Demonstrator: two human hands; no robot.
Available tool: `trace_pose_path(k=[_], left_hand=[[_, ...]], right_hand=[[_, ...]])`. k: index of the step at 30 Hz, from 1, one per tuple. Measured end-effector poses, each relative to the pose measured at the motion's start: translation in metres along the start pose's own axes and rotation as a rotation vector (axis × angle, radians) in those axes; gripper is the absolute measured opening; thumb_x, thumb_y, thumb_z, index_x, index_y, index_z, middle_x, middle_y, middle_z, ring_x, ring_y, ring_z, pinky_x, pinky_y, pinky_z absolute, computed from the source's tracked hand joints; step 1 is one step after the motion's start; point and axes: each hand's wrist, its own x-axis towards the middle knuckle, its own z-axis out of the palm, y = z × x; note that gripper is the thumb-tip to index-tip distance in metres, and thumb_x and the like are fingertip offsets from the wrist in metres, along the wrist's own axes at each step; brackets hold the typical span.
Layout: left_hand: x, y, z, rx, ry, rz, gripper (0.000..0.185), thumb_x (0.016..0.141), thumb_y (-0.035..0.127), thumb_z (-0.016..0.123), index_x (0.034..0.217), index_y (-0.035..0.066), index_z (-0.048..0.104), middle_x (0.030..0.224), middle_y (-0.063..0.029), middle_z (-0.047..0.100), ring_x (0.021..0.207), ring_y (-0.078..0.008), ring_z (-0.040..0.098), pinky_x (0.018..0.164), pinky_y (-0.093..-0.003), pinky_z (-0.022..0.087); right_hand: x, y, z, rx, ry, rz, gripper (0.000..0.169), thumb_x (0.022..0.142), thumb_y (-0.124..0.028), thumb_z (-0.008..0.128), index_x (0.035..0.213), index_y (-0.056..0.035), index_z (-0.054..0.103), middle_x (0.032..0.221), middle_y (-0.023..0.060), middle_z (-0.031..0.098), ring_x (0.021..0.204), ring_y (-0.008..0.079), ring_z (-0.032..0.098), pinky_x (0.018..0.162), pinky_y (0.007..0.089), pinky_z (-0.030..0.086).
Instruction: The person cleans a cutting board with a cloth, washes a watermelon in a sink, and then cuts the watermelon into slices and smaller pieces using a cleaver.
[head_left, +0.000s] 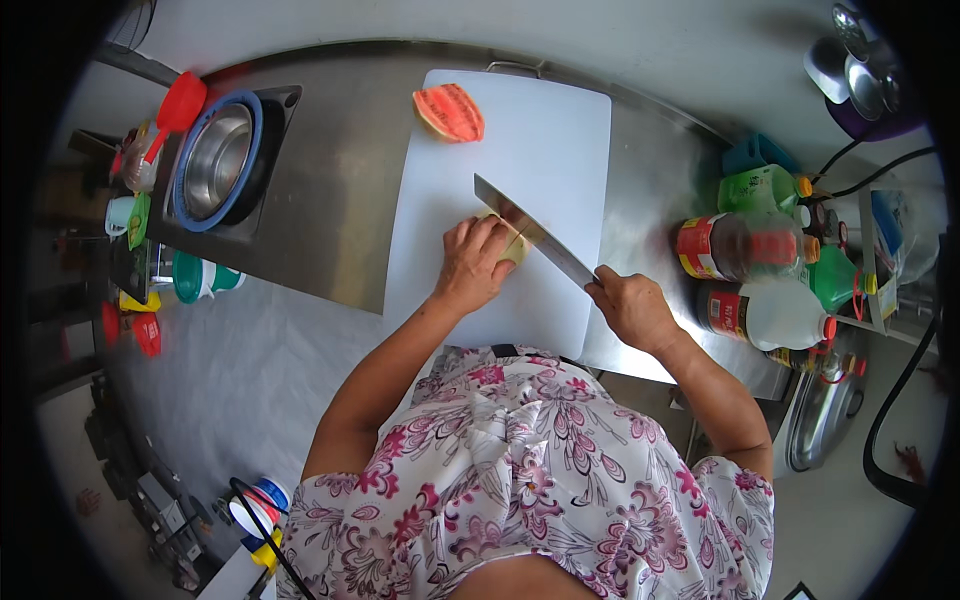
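Note:
My right hand (636, 309) grips the handle of a cleaver (534, 231), whose broad blade slants up and to the left over a white cutting board (551, 135). Under the fingers of my left hand (474, 259) lies a pale-rinded piece of melon (516, 251), probably watermelon, held against the board. The blade is at the right side of this piece; whether its edge has entered the rind I cannot tell. A cut wedge of watermelon (450, 112) rests at the board's far left corner, red flesh facing up.
A steel bowl inside a blue basin (251, 180) stands in the sink at left, with a red ladle (180, 105) beside it. Several bottles, among them a large red-labelled bottle (742, 244), crowd the right side of the steel counter (341, 187). A wall closes off the back.

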Motion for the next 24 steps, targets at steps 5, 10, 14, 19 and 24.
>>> trace_pose_path(k=[5,10,14,19,24], left_hand=[[-0.002,0.002,0.003,0.001,0.007,-0.031,0.052,0.066,0.015,0.073,0.113,0.005,0.053,0.119,-0.0092,0.046,0.109,-0.0302,0.044,0.090,-0.0459,0.035],[-0.001,0.004,0.001,0.016,0.011,-0.029,0.052,0.069,0.017,0.071,0.116,0.005,0.053,0.122,-0.0098,0.047,0.110,-0.0305,0.043,0.094,-0.0436,0.034],[-0.003,0.004,0.002,0.006,0.019,-0.030,0.050,0.070,0.017,0.070,0.115,0.004,0.053,0.122,-0.0106,0.047,0.110,-0.0312,0.043,0.095,-0.0439,0.033],[-0.005,0.001,0.005,0.016,0.037,-0.012,0.048,0.070,0.016,0.071,0.113,0.003,0.053,0.121,-0.0115,0.047,0.110,-0.0318,0.044,0.094,-0.0438,0.034],[-0.008,-0.001,0.008,0.016,0.058,-0.017,0.050,0.067,0.017,0.073,0.112,0.005,0.053,0.120,-0.0107,0.045,0.109,-0.0311,0.044,0.092,-0.0454,0.034]], right_hand=[[0.007,0.011,-0.001,-0.044,-0.058,-0.067,0.018,0.090,-0.020,0.053,0.083,-0.0031,0.051,0.057,0.0176,0.057,0.057,0.0384,0.058,0.054,0.0477,0.046],[0.033,0.018,0.036,-0.090,-0.061,-0.108,0.019,0.089,-0.020,0.054,0.084,-0.0027,0.052,0.058,0.0187,0.057,0.056,0.0374,0.059,0.053,0.0462,0.047],[0.043,0.018,0.054,-0.064,-0.022,-0.066,0.017,0.090,-0.020,0.051,0.086,-0.0036,0.051,0.060,0.0169,0.059,0.058,0.0371,0.060,0.055,0.0481,0.048],[0.036,0.022,0.049,0.041,0.038,-0.014,0.019,0.090,-0.021,0.052,0.086,-0.0021,0.052,0.060,0.0197,0.057,0.058,0.0393,0.058,0.055,0.0470,0.047],[0.025,0.011,0.021,0.069,0.005,-0.008,0.020,0.091,-0.021,0.053,0.086,-0.0009,0.053,0.060,0.0202,0.056,0.059,0.0393,0.057,0.057,0.0465,0.046]])
